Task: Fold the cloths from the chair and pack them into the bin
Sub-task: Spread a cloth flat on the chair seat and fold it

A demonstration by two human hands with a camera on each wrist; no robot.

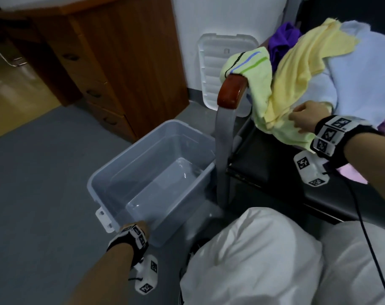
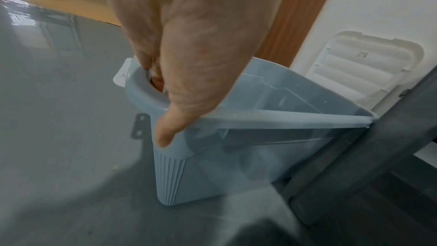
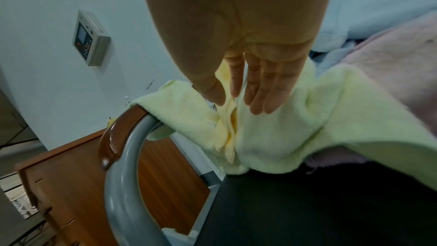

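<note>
While the left hand [image 2: 189,48] grips the near corner of the empty bin [image 1: 112,172] on the floor, every cloth is not yet folded on the chair [image 1: 275,172], where the right hand's [image 3: 250,48] straight fingers [image 3: 260,89] touch the pale yellow cloth [image 1: 297,71].

Left fingers [image 2: 156,78] hidden inside bin [image 2: 295,117].
</note>
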